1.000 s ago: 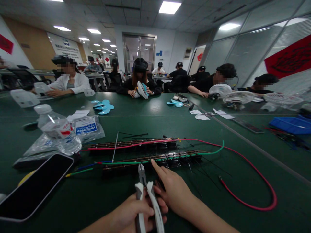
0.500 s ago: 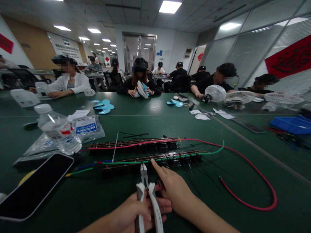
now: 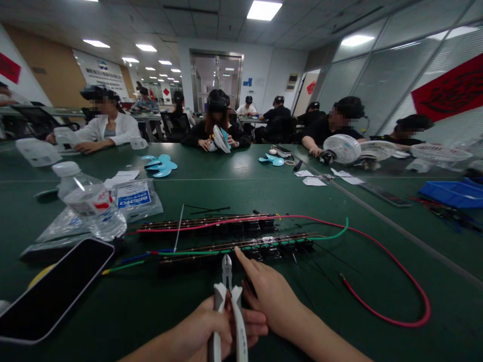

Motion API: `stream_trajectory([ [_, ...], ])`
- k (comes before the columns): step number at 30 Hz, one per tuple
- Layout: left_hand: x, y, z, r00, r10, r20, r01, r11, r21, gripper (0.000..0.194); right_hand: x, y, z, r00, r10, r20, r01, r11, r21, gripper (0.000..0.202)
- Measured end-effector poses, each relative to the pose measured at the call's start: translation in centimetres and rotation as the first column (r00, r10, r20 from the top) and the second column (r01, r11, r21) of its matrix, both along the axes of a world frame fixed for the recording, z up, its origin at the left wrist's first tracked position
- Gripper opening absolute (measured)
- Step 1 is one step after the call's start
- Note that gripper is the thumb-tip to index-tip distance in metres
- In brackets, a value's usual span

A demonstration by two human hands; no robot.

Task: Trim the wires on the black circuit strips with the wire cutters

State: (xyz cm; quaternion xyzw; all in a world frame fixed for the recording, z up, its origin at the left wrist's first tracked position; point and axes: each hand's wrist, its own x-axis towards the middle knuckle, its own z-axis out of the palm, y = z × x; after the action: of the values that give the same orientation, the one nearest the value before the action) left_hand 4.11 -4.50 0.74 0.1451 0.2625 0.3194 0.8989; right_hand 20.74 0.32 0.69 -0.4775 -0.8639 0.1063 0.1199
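Note:
My left hand [image 3: 217,322], palm up, is closed around the white-and-grey handles of a pair of diagonal cutters [image 3: 227,274]. Their jaws point away from me, just short of the nearer black strip [image 3: 211,254]. Along that strip run a green wire [image 3: 222,251] and bare copper-coloured wires. My right hand [image 3: 271,291] lies beside the cutters, index finger stretched out with its tip on the green wire; its thumb is apart, and the other fingers are mostly hidden. Behind lies a second black strip [image 3: 256,224] with a red wire [image 3: 313,217] along it.
A phone [image 3: 56,286], a water bottle [image 3: 88,201] and a plastic bag [image 3: 138,196] are on the left. The red wire's loose end curls around to the right. Thin black cable ties [image 3: 334,256] lie beyond my right hand. A blue tray [image 3: 453,194] stands far right. Co-workers sit across the table.
The cutters in my left hand have shifted slightly right and back toward me. My right index finger stays on the green wire. A co-worker's fan at right has moved a little.

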Motion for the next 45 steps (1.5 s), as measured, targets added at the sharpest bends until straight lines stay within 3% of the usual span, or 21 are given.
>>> stream_trajectory([
  [5,0.1,0.1,0.1,0.999,0.050,-0.018,-0.051,0.998,-0.045,0.055,0.1,0.1,-0.2,1.000,0.003,0.017,-0.003,1.000,0.012,0.071],
  [12,0.0,-0.1,-0.1,0.998,0.025,0.050,-0.024,1.000,-0.010,0.055,0.0,0.2,0.3,0.999,0.007,0.047,-0.005,1.000,-0.028,0.071],
  [20,0.0,-0.2,0.1,0.994,0.109,0.026,-0.109,0.994,-0.033,0.053,0.2,-0.1,0.7,0.999,0.028,0.034,-0.025,0.997,-0.071,0.075],
  [36,0.0,-0.2,0.5,0.992,0.126,-0.002,-0.126,0.990,-0.059,0.053,0.1,-0.2,0.6,0.999,0.026,0.035,-0.023,0.997,-0.077,0.077],
  [45,-0.4,0.0,0.2,0.993,0.083,0.088,-0.080,0.996,-0.028,0.056,0.4,-0.1,0.7,0.998,0.042,0.048,-0.036,0.993,-0.116,0.097],
])
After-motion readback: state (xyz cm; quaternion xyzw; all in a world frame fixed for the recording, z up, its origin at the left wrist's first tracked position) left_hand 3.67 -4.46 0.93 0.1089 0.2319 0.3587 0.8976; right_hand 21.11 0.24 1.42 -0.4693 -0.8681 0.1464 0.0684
